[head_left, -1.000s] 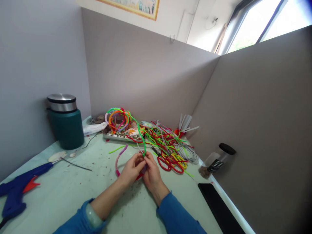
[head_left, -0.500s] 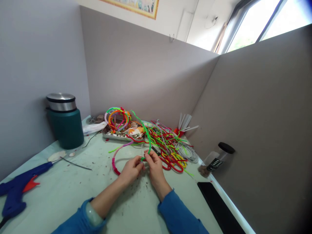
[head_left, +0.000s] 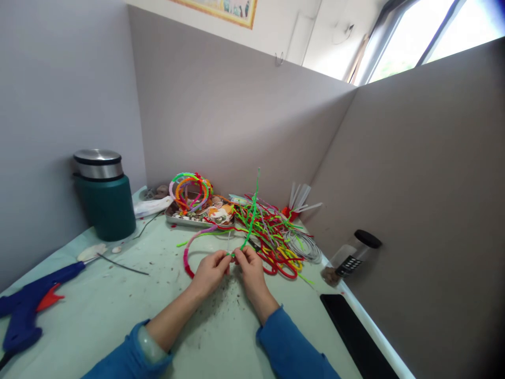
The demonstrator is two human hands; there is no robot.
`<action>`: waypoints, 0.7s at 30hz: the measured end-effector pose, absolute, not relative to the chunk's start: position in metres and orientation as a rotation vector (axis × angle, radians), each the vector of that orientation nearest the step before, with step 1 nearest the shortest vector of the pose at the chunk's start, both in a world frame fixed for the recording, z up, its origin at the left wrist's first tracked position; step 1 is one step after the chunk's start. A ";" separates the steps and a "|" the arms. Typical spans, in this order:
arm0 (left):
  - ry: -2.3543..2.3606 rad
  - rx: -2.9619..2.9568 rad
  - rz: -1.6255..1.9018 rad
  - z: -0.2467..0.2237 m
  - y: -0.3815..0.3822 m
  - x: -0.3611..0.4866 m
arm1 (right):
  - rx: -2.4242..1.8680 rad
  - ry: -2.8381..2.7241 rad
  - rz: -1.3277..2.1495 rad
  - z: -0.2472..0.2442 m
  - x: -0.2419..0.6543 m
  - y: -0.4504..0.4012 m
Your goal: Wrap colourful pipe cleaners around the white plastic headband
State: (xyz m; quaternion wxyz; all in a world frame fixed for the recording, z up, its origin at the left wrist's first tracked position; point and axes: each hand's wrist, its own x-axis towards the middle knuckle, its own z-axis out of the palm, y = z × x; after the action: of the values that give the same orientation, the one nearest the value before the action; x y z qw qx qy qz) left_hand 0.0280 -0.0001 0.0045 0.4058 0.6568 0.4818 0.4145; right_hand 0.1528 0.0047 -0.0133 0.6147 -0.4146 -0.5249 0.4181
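Note:
Near the middle of the table, my left hand (head_left: 210, 271) pinches the wire end of a hoop wrapped in pink, purple and red fuzzy stem (head_left: 186, 258), which curves out to the left behind it. My right hand (head_left: 250, 269) is closed on a green pipe cleaner (head_left: 251, 223) at the same spot. The long free part of the green stem rises almost upright above the fingers. A short wound green bit shows between the two hands, whose fingertips nearly touch. A thin pale wire end sticks up beside them.
Beyond the hands lie a metal tray (head_left: 185, 222) with wrapped rings and a tangled pile of coloured pipe cleaners (head_left: 272, 226). A green flask (head_left: 106, 205) and blue glue gun (head_left: 23, 310) stand left; a clear jar (head_left: 351, 259) and black strip (head_left: 355, 331) are right.
The free green stem has swung from leaning left to nearly upright, slightly to the right. My hands have shifted only a little, and the hoop has moved slightly.

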 end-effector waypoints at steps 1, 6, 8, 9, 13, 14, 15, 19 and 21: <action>1.220 1.683 1.051 0.005 0.000 0.028 | -0.965 -1.214 0.965 -0.014 0.153 0.006; 1.251 1.784 1.040 0.007 -0.005 0.028 | -0.974 -1.231 0.977 -0.016 0.155 0.007; 1.262 1.846 1.017 0.008 -0.008 0.028 | -0.968 -1.247 0.960 -0.015 0.156 0.007; 1.268 1.889 1.004 0.009 -0.010 0.029 | -0.966 -1.260 0.949 -0.014 0.157 0.007; 1.312 2.132 0.949 0.010 -0.013 0.030 | -0.958 -1.303 0.954 -0.012 0.161 0.009; 1.331 2.195 0.933 0.010 -0.013 0.030 | -0.960 -1.296 0.976 -0.012 0.162 0.010; 1.349 2.254 0.915 0.010 -0.014 0.029 | -0.962 -1.282 1.012 -0.012 0.164 0.010; 1.367 2.456 0.837 0.011 -0.013 0.026 | -0.916 -1.168 1.265 -0.009 0.174 0.012; 1.345 2.541 0.798 0.011 -0.012 0.024 | -0.865 -1.081 1.403 -0.006 0.179 0.012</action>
State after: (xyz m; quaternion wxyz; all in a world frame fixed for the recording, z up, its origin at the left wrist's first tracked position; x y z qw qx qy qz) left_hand 0.0237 -0.0124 0.0113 0.0787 0.8490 0.4494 0.2665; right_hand 0.1794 0.0117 -0.0062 0.5524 -0.3658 -0.4572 0.5933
